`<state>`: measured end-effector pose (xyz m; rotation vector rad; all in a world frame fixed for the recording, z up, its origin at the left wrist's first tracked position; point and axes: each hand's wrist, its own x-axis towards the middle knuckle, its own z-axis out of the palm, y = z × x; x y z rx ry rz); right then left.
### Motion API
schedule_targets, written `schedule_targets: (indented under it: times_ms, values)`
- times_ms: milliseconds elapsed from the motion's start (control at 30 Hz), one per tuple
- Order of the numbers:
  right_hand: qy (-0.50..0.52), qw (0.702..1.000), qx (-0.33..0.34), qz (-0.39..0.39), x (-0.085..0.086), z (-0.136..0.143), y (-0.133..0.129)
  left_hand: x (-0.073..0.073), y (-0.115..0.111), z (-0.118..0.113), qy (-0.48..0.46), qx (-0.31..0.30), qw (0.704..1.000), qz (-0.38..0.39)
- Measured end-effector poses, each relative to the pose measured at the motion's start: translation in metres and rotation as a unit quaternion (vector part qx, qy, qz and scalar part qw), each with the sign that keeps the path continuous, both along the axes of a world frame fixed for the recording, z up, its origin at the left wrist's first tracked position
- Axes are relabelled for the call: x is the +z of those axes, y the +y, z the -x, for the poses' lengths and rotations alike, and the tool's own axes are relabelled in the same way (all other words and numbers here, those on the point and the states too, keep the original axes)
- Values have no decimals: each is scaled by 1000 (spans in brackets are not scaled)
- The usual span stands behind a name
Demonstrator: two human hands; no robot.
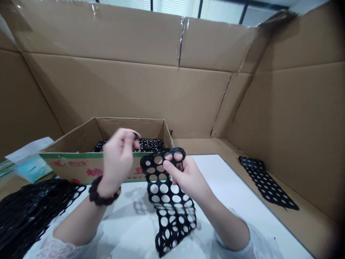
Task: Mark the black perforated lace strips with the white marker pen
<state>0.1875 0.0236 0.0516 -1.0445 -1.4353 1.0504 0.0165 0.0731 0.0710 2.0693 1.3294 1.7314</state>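
Observation:
A black strip full of round holes [163,189] hangs over the white tabletop, its lower end curling. My right hand [185,172] pinches it near the top edge, thumb in front and fingers behind. Left of the strip's top, my left hand [118,151] is raised in front of the box, slightly blurred. Its fingers are drawn together in a pinch, with a small dark bit at the tips that I cannot make out. A dark scrunchie [101,194] circles the left wrist.
An open cardboard box [72,169] holds more black perforated pieces [149,144]. A heap of black perforated strips [29,212] lies at left, near a tissue pack [32,167]. Another perforated strip [269,183] lies at right on cardboard. Tall cardboard walls [129,86] enclose the table.

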Motion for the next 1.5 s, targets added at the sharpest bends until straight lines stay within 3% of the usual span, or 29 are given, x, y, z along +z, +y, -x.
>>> schedule_targets:
  times_ms: [67,133,200,300,400,500,600,767,867,967,1067,1333,1500]
  values:
    - [0,1000,-14,-5,3,-2,-1,-2,17,14,-15,90,995,-43]
    - [5,1000,-23,-12,5,-3,-2,-6,36,25,57,158,984,-52]
    - [14,999,-26,-14,7,-4,-1,-9,49,30,159,167,972,-48]
    - [26,999,-26,-8,6,-4,2,-9,43,22,208,108,971,-50]
    - [28,999,-23,-11,4,-5,4,-1,13,9,198,-18,979,-42]
    - [31,999,-21,-18,4,-5,4,5,-15,2,245,-118,962,-26]
    - [23,999,-24,-22,3,-5,4,3,-25,-1,267,-126,955,-29]
    - [24,999,23,-21,-1,-3,4,-2,-21,-6,250,-156,955,-7]
    - [20,999,28,-36,-1,-1,3,1,-22,-8,182,-206,957,95]
    - [11,998,41,-41,1,1,1,5,-21,-7,85,-276,928,233]
    - [11,997,65,-44,0,2,1,6,-18,-5,24,-310,903,297]
    - [-13,993,106,-58,0,0,1,6,-14,-6,-9,-345,877,333]
    - [-113,986,64,-104,2,1,-3,6,-21,-9,41,-297,910,286]
